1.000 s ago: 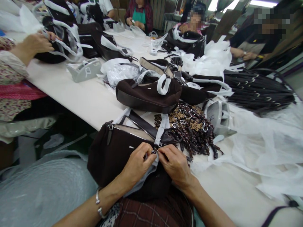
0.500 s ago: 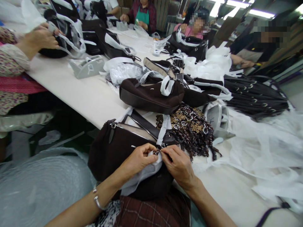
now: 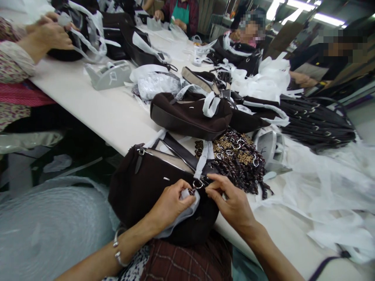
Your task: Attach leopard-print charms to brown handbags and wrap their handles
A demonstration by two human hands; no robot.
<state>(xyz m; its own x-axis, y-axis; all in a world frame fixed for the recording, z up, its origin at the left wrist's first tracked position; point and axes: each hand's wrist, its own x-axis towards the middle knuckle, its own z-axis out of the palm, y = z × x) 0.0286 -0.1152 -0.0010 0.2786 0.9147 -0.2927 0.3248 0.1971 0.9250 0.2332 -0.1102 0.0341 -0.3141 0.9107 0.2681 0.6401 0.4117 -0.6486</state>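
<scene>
Your right hand (image 3: 234,203) has slid a little to the right since a second ago, and the metal ring (image 3: 198,184) at the strap end now shows between your hands instead of being covered by your fingers. Your left hand (image 3: 170,203) has dropped slightly and is pinched on a piece of white wrapping sheet (image 3: 181,212), thumb and forefinger pressing it up against the ring. Your right hand is half closed, its fingertips just beside the ring — whether they actually grip the hardware or only touch it, the view does not let you tell.

The dark brown handbag (image 3: 146,187) lies half over the near edge of the white table (image 3: 96,113), its lower part resting against your lap, zip side up. It looks soft-sided and light, so it will sag and shift if you take it by the body; the ring and the strap (image 3: 178,150) running up from it are the firm parts to hold. That thin white sheet is limp and will likely slip off smooth metal unless pinched tight.

Just beyond the bag lies a heap of leopard-print pieces with rings (image 3: 234,150), then another brown bag (image 3: 190,115) with white wrapping on its strap. A grey tape dispenser (image 3: 271,150) sits to the right — a co-worker's hand (image 3: 49,35) works at the far left.
</scene>
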